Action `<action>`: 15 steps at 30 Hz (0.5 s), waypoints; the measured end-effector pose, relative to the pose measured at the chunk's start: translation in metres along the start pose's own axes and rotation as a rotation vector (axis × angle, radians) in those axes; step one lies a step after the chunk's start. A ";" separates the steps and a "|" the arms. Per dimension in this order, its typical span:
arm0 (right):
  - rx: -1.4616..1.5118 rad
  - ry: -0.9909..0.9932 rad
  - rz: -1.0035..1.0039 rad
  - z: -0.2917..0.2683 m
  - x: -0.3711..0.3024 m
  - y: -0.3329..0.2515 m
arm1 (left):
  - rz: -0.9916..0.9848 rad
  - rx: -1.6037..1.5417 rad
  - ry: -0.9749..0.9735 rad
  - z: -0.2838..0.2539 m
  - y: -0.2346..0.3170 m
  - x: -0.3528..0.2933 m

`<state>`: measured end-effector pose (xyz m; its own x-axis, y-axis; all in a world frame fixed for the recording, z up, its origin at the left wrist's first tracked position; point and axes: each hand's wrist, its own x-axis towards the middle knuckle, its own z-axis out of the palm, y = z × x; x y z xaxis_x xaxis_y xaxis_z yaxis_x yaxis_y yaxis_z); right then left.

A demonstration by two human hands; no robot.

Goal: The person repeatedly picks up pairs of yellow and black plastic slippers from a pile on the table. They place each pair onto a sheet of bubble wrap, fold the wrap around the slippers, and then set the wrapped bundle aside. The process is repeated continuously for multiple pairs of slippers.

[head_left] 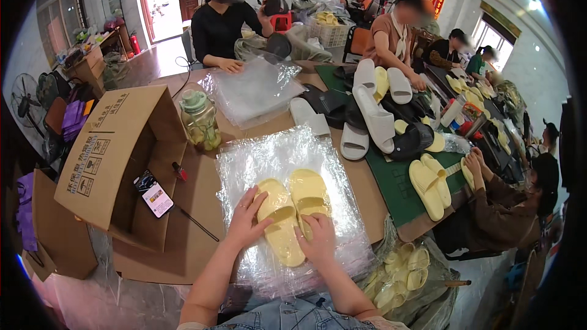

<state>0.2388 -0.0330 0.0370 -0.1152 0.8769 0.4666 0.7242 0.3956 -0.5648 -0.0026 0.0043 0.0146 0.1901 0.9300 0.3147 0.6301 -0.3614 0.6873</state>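
A pair of pale yellow slippers lies side by side, toes and heels in line, on a stack of clear plastic bags [348, 232]; glare hides whether the top bag covers them. My left hand [246, 219] rests along the outer edge of the left slipper [286, 245], fingers stretched and thumb apart over its side. Over the near end of the right slipper [309, 183] curl the fingers of my right hand [318, 238], with its fingertips near the strap.
An open cardboard box [110, 146] stands at left with a phone [153, 194] propped in it. Behind the stack are a glass jar [200, 123] and more clear bags [251, 88]. Grey and black slippers [373, 116] pile up at right. Several co-workers sit around the tables.
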 end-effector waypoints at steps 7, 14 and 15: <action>0.023 0.025 -0.016 0.000 -0.001 0.002 | -0.009 -0.011 0.003 -0.002 0.002 0.000; 0.027 0.018 -0.010 0.001 -0.002 0.003 | -0.003 -0.009 0.014 -0.002 0.003 0.000; 0.029 0.013 -0.009 0.001 -0.002 0.002 | 0.001 -0.005 0.017 -0.001 0.002 -0.001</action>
<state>0.2404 -0.0337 0.0342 -0.1121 0.8698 0.4804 0.7033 0.4110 -0.5800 -0.0025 0.0032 0.0161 0.1779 0.9282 0.3268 0.6262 -0.3630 0.6900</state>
